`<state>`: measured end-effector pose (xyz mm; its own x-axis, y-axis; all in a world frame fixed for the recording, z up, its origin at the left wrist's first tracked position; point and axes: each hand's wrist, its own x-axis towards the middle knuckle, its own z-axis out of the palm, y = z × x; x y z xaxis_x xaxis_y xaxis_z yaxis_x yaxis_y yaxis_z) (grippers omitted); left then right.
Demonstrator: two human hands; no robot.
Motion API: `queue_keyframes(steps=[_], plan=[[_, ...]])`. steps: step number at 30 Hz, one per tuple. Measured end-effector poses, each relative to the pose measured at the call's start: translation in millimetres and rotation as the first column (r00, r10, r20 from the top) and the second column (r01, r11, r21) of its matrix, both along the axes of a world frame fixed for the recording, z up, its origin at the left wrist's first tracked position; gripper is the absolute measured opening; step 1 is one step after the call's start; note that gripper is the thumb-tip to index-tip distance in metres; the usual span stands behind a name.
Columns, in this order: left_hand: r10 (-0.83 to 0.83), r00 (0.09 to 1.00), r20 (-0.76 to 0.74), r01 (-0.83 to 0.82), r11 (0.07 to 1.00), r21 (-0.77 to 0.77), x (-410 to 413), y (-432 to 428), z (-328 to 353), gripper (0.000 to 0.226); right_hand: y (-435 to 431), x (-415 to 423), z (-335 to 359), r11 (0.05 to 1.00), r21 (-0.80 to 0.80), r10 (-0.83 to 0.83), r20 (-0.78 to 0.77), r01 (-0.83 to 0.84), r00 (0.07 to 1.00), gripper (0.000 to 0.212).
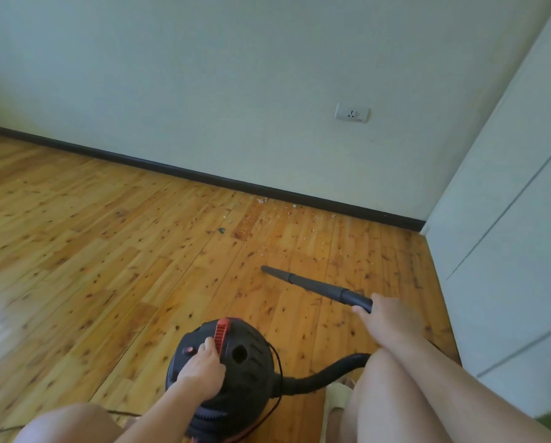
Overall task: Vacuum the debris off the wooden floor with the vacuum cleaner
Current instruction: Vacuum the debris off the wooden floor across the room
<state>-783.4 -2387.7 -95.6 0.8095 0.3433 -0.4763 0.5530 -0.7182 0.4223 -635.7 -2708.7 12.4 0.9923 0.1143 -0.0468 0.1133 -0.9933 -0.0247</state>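
Fingers of the left hand point(200, 369) are resting, relaxed, atop the vacuum cleaner point(248, 375). Curled, the right hand point(387, 321) is gripping the black wand point(315, 286).

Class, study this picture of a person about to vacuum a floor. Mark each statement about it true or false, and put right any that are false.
1. The right hand grips the nozzle. True.
2. The left hand holds the hose. False: it rests on top of the vacuum.
3. The debris lies near the baseboard. True.
4. A plug is in the socket. False: nothing is plugged into it.
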Motion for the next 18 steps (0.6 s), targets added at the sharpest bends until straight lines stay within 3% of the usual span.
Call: queue_keyframes(steps=[4, 11, 18], plan=[[0.021, 1.000, -0.021, -0.021, 1.000, -0.015, -1, -10, -2, 0.037, -19, -1, -2, 0.999, -0.007, -0.037, -0.016, 0.037, 0.999, 0.056], [-0.022, 1.000, 0.000, 0.022, 1.000, -0.009, 3, -28, -1, 0.026, -56, -15, -1, 0.991, 0.035, -0.126, -0.065, 0.128, 0.990, 0.047], [-0.086, 0.995, -0.052, 0.085, 0.996, -0.008, 18, -36, -12, 0.044, -82, -22, 0, 0.976, 0.039, -0.209, -0.081, 0.213, 0.975, 0.050]])
